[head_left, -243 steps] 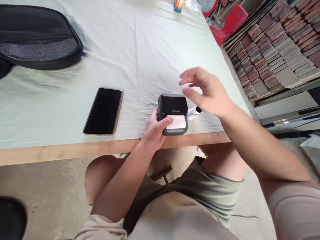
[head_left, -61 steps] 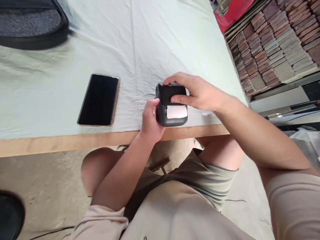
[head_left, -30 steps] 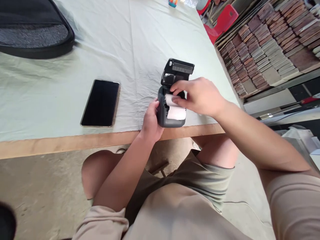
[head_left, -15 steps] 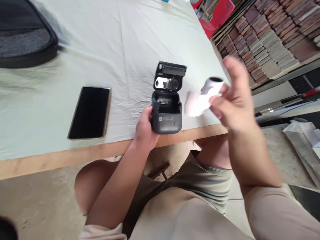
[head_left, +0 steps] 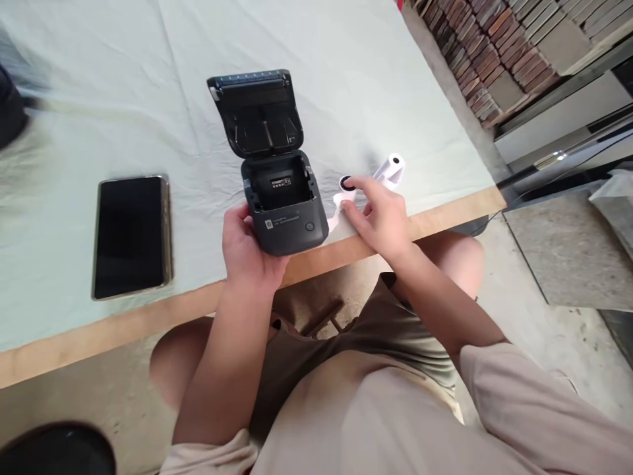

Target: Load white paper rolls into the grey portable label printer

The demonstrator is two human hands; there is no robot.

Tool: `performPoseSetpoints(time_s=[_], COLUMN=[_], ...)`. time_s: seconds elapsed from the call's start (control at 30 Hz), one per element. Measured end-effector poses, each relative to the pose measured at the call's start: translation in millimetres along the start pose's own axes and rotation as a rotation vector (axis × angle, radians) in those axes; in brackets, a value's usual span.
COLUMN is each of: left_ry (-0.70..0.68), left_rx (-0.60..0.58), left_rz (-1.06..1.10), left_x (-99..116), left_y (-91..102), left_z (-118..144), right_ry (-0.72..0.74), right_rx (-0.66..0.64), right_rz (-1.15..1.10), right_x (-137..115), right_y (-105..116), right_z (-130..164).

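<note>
**A:** Status at that frame?

**B:** The printer (head_left: pixel 289 214) sat at the near table (head_left: pixel 395 99) edge with its lid (head_left: pixel 262 112) swung fully up at 12 o'clock. My read: mid paper handling, with the roll out of the machine.

**A:** Hands?

**B:** The left hand (head_left: pixel 244 247) was wrapped around the printer's 9 o'clock side, fingers closed underneath and thumb on the front corner. It held the body steady. The right hand (head_left: pixel 378 214) was at the printer's 3 o'clock, half curled, with its fingertips (head_left: pixel 349 208) lying on a paper roll (head_left: pixel 341 198). The roll lay on the cloth and touched the printer's side. I couldn't tell whether the hand was pinching it or just resting on it.

**A:** Anything in the bay?

**B:** No. The paper bay (head_left: pixel 279 185) was empty, and I only saw a label on its back wall. The lid's inside was bare too.

**A:** What would a next move need?

**B:** In my judgement, a proper pinch on the roll while the left hand kept clamping the printer. The printer overhung the table edge slightly.

**A:** What else was around?

**B:** A second roll (head_left: pixel 393 165) lay at 2 o'clock, just past the right hand. A phone (head_left: pixel 131 234) lay at 9 o'clock, well apart, with a dark screen facing up.
</note>
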State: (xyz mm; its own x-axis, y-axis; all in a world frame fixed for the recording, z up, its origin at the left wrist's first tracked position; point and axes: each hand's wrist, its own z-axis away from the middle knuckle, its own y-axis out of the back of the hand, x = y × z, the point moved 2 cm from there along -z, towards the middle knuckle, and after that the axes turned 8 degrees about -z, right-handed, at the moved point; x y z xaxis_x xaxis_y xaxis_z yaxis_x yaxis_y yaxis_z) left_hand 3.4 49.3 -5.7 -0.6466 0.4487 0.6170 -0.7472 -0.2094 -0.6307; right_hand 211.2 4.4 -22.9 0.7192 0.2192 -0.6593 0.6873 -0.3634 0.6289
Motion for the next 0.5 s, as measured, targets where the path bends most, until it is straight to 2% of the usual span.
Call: performPoseSetpoints(time_s=[0.1,0.2,0.27,0.4,0.43,0.5], left_ry=[-0.002,-0.025,-0.045,-0.062,-0.066,-0.071], left_rx=[-0.005,0.009,0.009,-0.023,-0.037,-0.065], left_rz=[0.003,-0.007,-0.006,0.006,0.009,0.007], left_x=[1.4,2.0,2.1,1.3,1.0,0.3], left_y=[-3.6,-5.5,-5.9,-5.4,-5.1,-4.3], left_z=[1.9,2.1,2.1,2.2,2.0,1.3], right_ry=[-0.048,-0.067,-0.049,-0.059,-0.108,-0.255], right_rx=[-0.063,-0.096,-0.02,0.309,0.324,0.255], right_rz=[0.054,0.016,-0.019,0.097,0.149,0.234], right_x=[4.4,-0.4,-3.5,9.8,17.1,31.2], right_y=[-2.4,10.8,28.7,63.0,66.0,65.2], right_z=[1.8,5.9,8.8,1.9,-4.4,-21.6])
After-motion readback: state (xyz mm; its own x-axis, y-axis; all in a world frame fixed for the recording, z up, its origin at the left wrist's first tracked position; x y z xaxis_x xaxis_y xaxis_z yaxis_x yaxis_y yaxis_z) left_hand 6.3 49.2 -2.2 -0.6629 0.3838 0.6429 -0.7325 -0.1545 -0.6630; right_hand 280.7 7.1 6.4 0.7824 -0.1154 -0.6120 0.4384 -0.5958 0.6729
